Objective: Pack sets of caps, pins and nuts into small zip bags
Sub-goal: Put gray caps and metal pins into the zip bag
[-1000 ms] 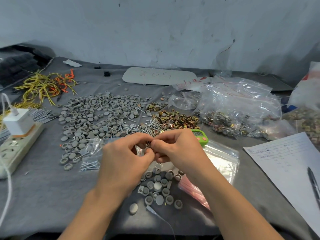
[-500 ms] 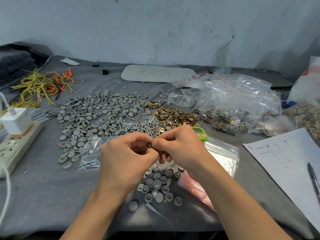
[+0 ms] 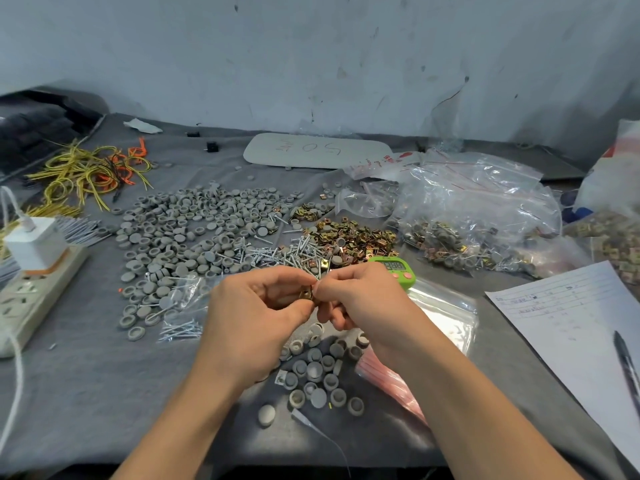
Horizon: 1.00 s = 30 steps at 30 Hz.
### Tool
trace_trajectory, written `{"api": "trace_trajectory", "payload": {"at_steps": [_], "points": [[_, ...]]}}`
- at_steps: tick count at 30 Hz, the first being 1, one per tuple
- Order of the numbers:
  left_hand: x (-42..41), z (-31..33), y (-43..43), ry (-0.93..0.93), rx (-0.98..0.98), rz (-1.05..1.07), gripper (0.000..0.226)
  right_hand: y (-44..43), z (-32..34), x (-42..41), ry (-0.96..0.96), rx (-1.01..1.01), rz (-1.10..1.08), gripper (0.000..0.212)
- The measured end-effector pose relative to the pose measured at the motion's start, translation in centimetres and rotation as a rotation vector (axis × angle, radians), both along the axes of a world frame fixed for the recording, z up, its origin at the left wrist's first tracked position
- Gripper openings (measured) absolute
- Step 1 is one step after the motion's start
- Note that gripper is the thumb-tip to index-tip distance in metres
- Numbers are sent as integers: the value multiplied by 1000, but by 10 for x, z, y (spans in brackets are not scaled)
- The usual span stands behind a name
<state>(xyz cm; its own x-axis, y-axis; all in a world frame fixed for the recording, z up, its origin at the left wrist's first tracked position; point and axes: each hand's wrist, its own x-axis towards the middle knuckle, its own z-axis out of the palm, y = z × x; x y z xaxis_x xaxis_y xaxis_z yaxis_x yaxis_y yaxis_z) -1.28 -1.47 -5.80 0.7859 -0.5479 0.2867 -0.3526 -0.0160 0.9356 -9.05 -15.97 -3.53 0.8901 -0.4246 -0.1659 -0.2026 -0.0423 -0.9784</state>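
My left hand (image 3: 254, 317) and my right hand (image 3: 360, 299) meet above the grey cloth, fingertips together. Between them sits a small brass nut (image 3: 307, 294), pinched by both hands. Under the hands lies a small group of grey caps (image 3: 320, 372). A large spread of grey caps (image 3: 194, 230) covers the cloth further back. Silver pins (image 3: 277, 254) lie beside a heap of brass nuts (image 3: 349, 237). A stack of small zip bags (image 3: 440, 313) with red strips lies right of my right hand.
Big clear bags of packed sets (image 3: 478, 230) lie at the right. A green timer (image 3: 394, 268) sits behind my right hand. A sheet of paper (image 3: 571, 323) with a pen (image 3: 627, 365) lies far right. A power strip (image 3: 31, 296) with a charger sits at the left, yellow wires (image 3: 86, 171) behind it.
Both hands have stayed together at the same spot, with small finger movements around the nut. The view shifted slightly.
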Motion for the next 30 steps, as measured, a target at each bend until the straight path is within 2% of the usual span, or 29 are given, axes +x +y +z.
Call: {"api": "trace_trajectory", "payload": {"at_steps": [7, 12, 15, 17, 20, 22, 26, 30], "points": [[6, -2, 0, 56, 18, 67, 45, 3, -2, 1, -26, -106, -17, 24], [-5, 2, -1, -166, 129, 123, 56, 6, -3, 1, -101, -182, -62, 10], [-10, 2, -2, -230, 118, 137, 62, 5, -1, 1, -82, -259, -56, 12], [-11, 2, -2, -207, 75, 147, 62, 3, 2, 0, -60, -140, -40, 20], [-10, 3, -3, -82, -31, 142, 54, -1, 5, 1, -54, 234, -30, 32], [-8, 4, -4, -37, -36, 78, 46, -1, 4, 2, -60, 412, -45, 37], [-4, 6, -5, 35, -81, 20, 39, 1, 1, 3, -35, 567, -75, 33], [-3, 3, -7, -6, -29, 44, 33, 0, 2, 3, 15, 544, -69, 29]]}}
